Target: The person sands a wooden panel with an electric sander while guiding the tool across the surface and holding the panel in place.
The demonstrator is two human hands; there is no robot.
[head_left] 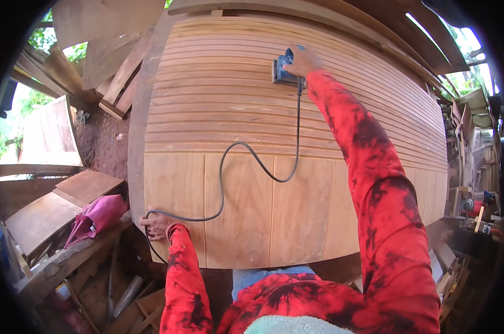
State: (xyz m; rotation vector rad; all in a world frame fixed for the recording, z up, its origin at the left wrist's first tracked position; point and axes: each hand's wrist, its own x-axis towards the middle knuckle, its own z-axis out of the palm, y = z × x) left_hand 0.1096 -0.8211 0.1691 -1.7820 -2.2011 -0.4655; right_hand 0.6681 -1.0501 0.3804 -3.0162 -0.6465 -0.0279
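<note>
Stretched far forward, my right hand (304,60) is wrapped round a blue power sander (286,72), which rests on the grooved part of a large wooden panel (241,195). A black cord (222,178) runs from the sander in loose curves over the smooth boards to the panel's left edge. There my left hand (157,227) lies at the near left corner, beside and partly under the cord. Its fingers are bent at the edge, and whether they pinch the cord is unclear.
Wooden boards (124,72) lean behind the panel at the back left. A pink bag (103,214) lies by flat wood pieces (43,222) on the left. Scrap wood and tools are stacked at the right. A beam (74,253) stands near the lower left.
</note>
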